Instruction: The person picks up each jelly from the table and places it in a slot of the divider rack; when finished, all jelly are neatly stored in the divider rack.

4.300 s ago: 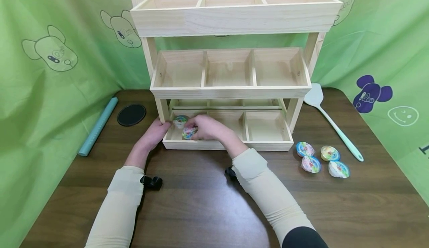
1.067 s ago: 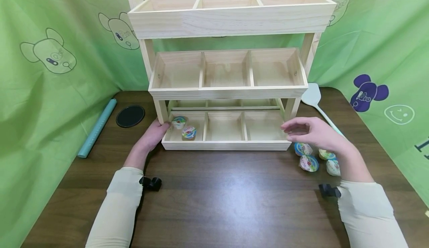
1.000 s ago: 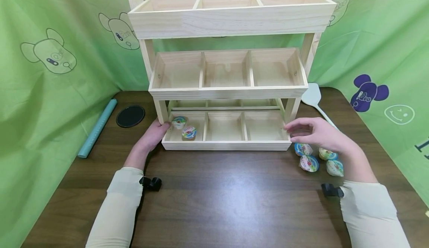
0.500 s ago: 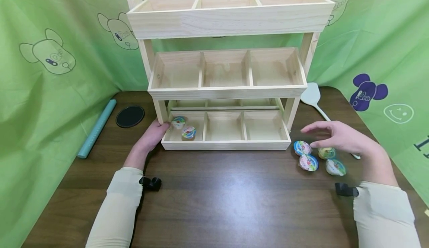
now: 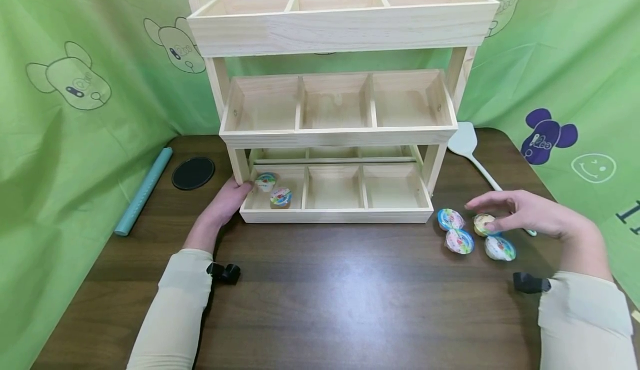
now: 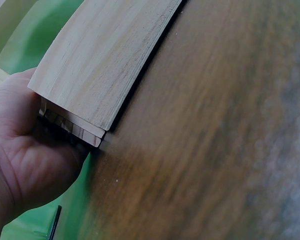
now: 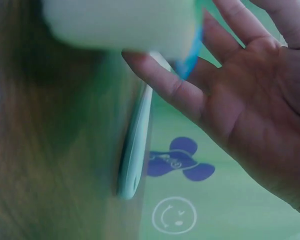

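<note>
My left hand holds the left end of the bottom tray on a three-tier wooden shelf; in the left wrist view its palm lies by the board's end. Two small jelly cups, a rear one and a front one, sit in that tray's left compartment. To the right, my right hand hovers with fingers apart over a yellowish jelly cup, thumb right at its lid. Beside it on the table are two pink-lidded cups and a greenish-white one, whose side looms large and blurred in the right wrist view.
A pale spatula lies behind the right hand, its handle partly covered. Left of the shelf are a black disc and a light-blue rod. Green printed cloth hangs around the brown table.
My right hand has let go of the front cup in the left compartment, moved right past the shelf's end and come over the loose cups. My left hand stays at the tray's end.
</note>
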The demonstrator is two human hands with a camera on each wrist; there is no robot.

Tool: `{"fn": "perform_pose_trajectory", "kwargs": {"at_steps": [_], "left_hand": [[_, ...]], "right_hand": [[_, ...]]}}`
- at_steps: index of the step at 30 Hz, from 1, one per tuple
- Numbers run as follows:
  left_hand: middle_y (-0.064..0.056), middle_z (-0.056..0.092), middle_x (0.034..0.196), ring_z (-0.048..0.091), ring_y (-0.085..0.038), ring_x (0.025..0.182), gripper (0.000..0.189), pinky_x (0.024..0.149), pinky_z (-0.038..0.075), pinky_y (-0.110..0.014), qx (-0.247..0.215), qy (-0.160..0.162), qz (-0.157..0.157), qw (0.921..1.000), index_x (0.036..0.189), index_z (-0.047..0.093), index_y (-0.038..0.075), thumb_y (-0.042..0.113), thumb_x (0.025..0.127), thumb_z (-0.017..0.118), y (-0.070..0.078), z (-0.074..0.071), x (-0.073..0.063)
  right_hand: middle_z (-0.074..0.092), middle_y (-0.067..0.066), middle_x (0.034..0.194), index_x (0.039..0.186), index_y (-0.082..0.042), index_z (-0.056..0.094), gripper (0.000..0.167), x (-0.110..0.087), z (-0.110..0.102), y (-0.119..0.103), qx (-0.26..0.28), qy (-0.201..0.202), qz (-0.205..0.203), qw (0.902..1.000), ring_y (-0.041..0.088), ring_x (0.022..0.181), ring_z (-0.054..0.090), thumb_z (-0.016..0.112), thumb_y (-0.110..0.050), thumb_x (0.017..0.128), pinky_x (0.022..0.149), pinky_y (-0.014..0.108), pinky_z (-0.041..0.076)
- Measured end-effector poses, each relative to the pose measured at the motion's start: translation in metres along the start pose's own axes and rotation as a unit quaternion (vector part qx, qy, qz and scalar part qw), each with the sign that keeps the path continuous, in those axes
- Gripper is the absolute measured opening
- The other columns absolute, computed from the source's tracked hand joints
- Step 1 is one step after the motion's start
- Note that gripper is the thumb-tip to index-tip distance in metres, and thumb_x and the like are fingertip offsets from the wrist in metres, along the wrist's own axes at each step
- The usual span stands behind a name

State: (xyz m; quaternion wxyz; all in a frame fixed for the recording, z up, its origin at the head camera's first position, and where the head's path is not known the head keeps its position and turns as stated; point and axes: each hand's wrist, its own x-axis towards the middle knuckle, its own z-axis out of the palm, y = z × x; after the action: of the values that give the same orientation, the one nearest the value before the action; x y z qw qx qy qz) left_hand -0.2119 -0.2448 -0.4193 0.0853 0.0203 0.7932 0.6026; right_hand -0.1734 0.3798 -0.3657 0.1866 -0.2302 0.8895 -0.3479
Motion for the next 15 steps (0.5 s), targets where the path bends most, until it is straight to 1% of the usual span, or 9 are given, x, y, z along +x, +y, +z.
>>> {"fn": "perform_pose_trajectory", "kwargs": {"at_steps": [5, 9, 15], "left_hand": [[-0.027, 0.022, 0.159, 0.027, -0.034, 0.143, 0.065, 0.118, 0.024, -0.048, -0.004, -0.004, 0.002, 1.0, 0.159, 0.008, -0.004, 0.009, 0.103, 0.038, 0.0, 0.0, 0.001], [-0.027, 0.021, 0.16, 0.027, -0.035, 0.143, 0.065, 0.118, 0.024, -0.049, -0.001, -0.004, -0.002, 1.0, 0.159, 0.007, -0.004, 0.01, 0.103, 0.038, 0.0, 0.0, 0.001], [-0.027, 0.023, 0.159, 0.03, -0.035, 0.142, 0.065, 0.117, 0.026, -0.049, 0.007, -0.001, -0.009, 0.9999, 0.159, 0.008, -0.004, 0.011, 0.103, 0.038, 0.001, 0.0, -0.001]], "right_hand": [[0.062, -0.008, 0.134, 0.137, -0.014, 0.061, 0.048, -0.008, -0.003, 0.009, 0.009, -0.013, 0.001, 0.9999, -0.003, 0.118, 0.054, 0.074, -0.013, 0.091, 0.088, 0.023, 0.048], [0.061, -0.006, 0.138, 0.141, -0.009, 0.057, 0.049, -0.013, -0.005, 0.016, 0.049, -0.037, -0.012, 0.9981, -0.002, 0.119, 0.054, 0.069, -0.007, 0.093, 0.089, 0.022, 0.049], [0.061, -0.011, 0.137, 0.141, -0.002, 0.054, 0.048, -0.011, -0.005, 0.024, 0.101, -0.062, -0.019, 0.9928, 0.0, 0.118, 0.057, 0.065, -0.001, 0.094, 0.089, 0.021, 0.05]]}}
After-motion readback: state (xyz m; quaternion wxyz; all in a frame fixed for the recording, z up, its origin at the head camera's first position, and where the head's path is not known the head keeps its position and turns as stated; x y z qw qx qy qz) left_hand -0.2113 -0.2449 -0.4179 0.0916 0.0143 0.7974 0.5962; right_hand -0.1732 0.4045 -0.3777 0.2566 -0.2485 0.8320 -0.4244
